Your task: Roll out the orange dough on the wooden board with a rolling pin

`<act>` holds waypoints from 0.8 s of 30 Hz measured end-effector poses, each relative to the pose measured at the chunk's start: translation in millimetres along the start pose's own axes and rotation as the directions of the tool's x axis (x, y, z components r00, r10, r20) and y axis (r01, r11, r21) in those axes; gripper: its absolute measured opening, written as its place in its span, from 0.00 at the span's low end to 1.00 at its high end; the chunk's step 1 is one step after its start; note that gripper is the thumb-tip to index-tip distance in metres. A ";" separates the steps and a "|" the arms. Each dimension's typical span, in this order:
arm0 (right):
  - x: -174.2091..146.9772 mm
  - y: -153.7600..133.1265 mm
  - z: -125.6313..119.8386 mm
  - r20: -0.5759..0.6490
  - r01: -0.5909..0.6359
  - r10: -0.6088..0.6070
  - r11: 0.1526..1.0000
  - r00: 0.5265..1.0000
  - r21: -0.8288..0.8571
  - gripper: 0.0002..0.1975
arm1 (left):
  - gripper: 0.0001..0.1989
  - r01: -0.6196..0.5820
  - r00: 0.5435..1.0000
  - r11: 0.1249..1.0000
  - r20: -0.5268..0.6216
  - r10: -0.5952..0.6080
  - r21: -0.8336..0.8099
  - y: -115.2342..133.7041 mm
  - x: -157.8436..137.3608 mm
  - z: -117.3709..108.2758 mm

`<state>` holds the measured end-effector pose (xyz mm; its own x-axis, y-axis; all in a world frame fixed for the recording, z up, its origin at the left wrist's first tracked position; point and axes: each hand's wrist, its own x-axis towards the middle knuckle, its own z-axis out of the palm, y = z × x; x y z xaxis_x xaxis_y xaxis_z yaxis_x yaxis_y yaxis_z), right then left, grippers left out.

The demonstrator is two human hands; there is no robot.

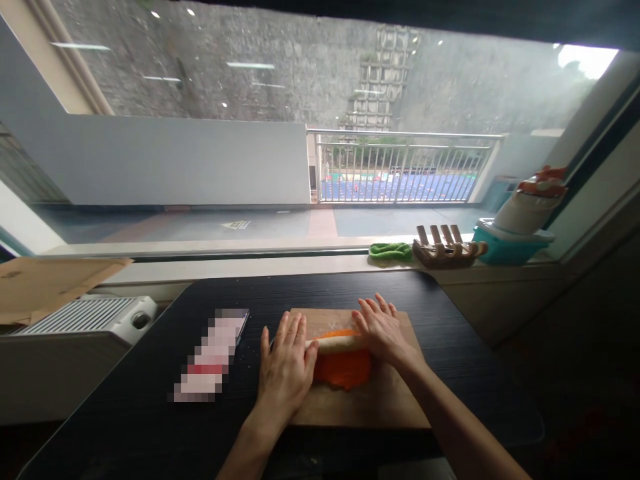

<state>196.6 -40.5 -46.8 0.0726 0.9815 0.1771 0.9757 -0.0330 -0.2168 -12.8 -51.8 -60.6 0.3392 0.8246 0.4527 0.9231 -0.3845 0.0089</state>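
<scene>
A flat orange sheet of dough (344, 371) lies on a wooden board (370, 415). Across it rests a pale rolling pin (337, 345), its two ends under my hands. My left hand (289, 357) is flat over the left end, fingers stretched out. Over the right end lies my right hand (383, 328), palm down with the fingers spread. Whitish flour-like dust shows on the board beyond the pin. Both ends of the rolling pin are hidden by the hands.
A pixelated pinkish item (207, 360) lies on the black table (240, 420) to the left. On the window sill are a green cloth (390, 251), a brown rack (445, 250) and a teal container (510, 243) under a bottle (530, 203). Cardboard (55, 283) covers part of a radiator (100, 317).
</scene>
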 end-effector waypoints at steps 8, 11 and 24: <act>-41.9 8.3 0.3 -0.029 0.124 -0.124 0.992 0.992 0.009 0.22 | 0.27 -0.112 0.992 0.994 -0.062 0.112 0.003 0.8 -48.2 -5.5; -8.5 2.5 0.8 -0.021 0.041 -0.041 0.999 0.999 0.012 0.22 | 0.25 -0.023 1.000 0.999 0.005 0.023 -0.023 0.4 -9.0 -2.1; -17.4 5.0 1.7 -0.021 0.072 -0.071 0.997 0.997 0.017 0.21 | 0.24 -0.014 0.999 0.999 0.044 0.015 -0.030 2.6 -17.0 -5.4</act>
<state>199.8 -57.4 -52.6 0.0070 0.9773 0.2118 0.9747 0.0407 -0.2197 -17.2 -69.1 -63.5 0.3609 0.8362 0.4129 0.9125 -0.4081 0.0289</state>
